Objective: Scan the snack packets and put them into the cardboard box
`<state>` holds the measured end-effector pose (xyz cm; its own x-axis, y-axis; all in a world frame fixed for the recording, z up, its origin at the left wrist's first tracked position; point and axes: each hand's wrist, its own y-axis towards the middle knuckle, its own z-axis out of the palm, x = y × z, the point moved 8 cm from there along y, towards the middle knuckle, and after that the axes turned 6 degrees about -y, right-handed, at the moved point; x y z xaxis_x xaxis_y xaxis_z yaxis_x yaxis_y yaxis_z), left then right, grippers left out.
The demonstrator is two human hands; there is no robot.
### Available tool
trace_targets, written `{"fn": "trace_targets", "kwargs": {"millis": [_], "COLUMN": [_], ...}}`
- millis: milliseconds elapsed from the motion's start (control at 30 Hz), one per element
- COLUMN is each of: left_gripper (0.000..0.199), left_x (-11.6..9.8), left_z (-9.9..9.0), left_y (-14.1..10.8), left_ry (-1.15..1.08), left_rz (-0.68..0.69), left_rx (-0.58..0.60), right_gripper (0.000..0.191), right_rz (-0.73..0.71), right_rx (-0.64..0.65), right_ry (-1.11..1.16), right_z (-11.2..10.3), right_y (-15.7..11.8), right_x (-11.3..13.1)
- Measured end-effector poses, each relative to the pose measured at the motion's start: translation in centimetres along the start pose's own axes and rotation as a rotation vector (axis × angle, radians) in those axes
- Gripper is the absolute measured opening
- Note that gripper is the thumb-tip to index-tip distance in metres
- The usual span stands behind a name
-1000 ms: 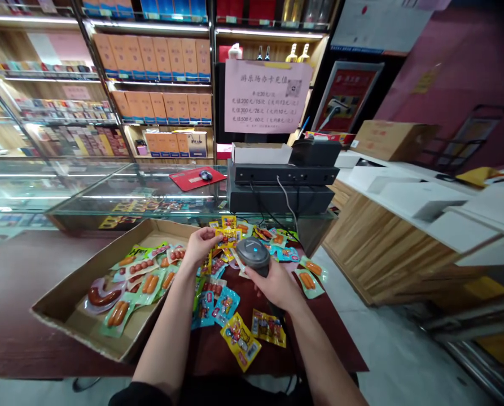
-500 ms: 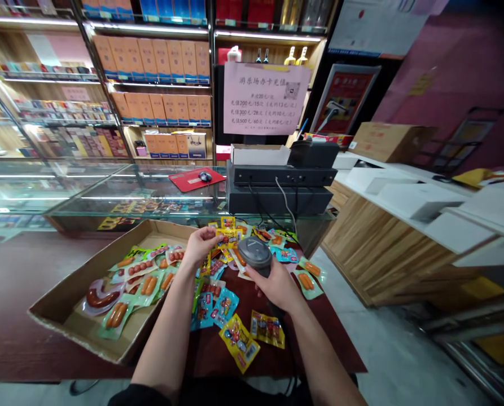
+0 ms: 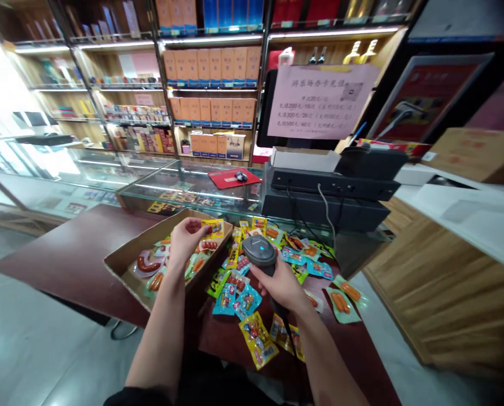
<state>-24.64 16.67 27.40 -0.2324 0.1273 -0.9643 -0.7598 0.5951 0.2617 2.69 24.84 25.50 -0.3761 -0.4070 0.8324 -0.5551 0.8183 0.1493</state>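
Pinched in my left hand (image 3: 184,239) is a small yellow snack packet (image 3: 213,228), held above the right rim of a shallow cardboard box (image 3: 127,286). Inside that box lie several clear sausage packs, among them a curved brown sausage (image 3: 148,263). My right hand (image 3: 283,285) is wrapped around the handle of a dark grey barcode scanner (image 3: 259,251), whose top shows a small blue light. Loose packets surround the scanner on the table: blue ones (image 3: 247,300), a yellow one (image 3: 259,340) near the front, and clear sausage packs (image 3: 341,304) on the right.
The dark red table (image 3: 65,248) meets a glass display counter (image 3: 145,186). On the counter stand a black cash-register base (image 3: 319,208) with cables and a red mouse pad (image 3: 222,179). A wood-panelled cabinet (image 3: 455,304) is at the right; stocked shelves line the back.
My left hand has carried the yellow packet leftward from the loose pile to the box. The scanner stays in my right hand, its blue light now showing. The view has turned left.
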Motion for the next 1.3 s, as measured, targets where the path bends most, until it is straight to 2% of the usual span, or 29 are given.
{"fn": "trace_targets", "kwargs": {"millis": [100,167,200,267,367,600,700,833,933,1033,1133,1300], "left_gripper": [0.035,0.034,0.034,0.033,0.032,0.025,0.024,0.05,0.059,0.059,0.053,0.036], "left_x": [-1.6,-2.5,-2.8,-3.0,-2.4,1.0,2.7,4.4,5.3,6.3,6.3,4.7], "left_z": [-3.9,-4.5,-4.2,-2.4,1.9,12.5,16.3,20.2,22.1,23.0,23.0,21.7], "left_y": [-0.3,-0.5,-0.7,-0.8,-1.1,-1.9,-2.5,-3.8,-5.0,-5.7,-5.7,-5.4], "left_ry": [0.102,0.133,0.133,0.119,0.094,0.123,0.362,0.723,0.867,0.924,0.91,0.763], "left_rz": [0.052,0.079,0.086,0.088,0.062,0.064,0.16,0.366,0.485,0.515,0.536,0.571], "left_rx": [-0.164,-0.197,-0.186,-0.13,-0.014,0.291,0.44,0.617,0.728,0.796,0.797,0.806], "right_gripper": [0.039,0.041,0.041,0.038,0.034,0.034,0.032,0.029,0.029,0.029,0.029,0.03], "right_rz": [-0.013,-0.004,0.009,0.054,0.119,0.25,0.283,0.338,0.364,0.37,0.365,0.342], "right_rx": [0.062,0.073,0.078,0.082,0.061,-0.14,-0.183,-0.219,-0.223,-0.215,-0.197,-0.201], "right_ry": [0.02,0.022,0.023,0.026,0.033,-0.004,-0.002,-0.05,-0.061,-0.057,-0.037,-0.018], "right_z": [1.2,1.3,1.3,1.0,-0.3,-6.1,-7.9,-9.3,-9.6,-9.5,-9.2,-8.6], "right_y": [0.3,0.2,0.1,-0.3,-1.1,-3.5,-4.3,-4.7,-4.5,-4.2,-3.9,-4.0], "right_x": [0.5,0.4,0.3,-0.4,-1.7,-5.8,-7.5,-9.5,-10.6,-11.1,-11.3,-11.1]}}
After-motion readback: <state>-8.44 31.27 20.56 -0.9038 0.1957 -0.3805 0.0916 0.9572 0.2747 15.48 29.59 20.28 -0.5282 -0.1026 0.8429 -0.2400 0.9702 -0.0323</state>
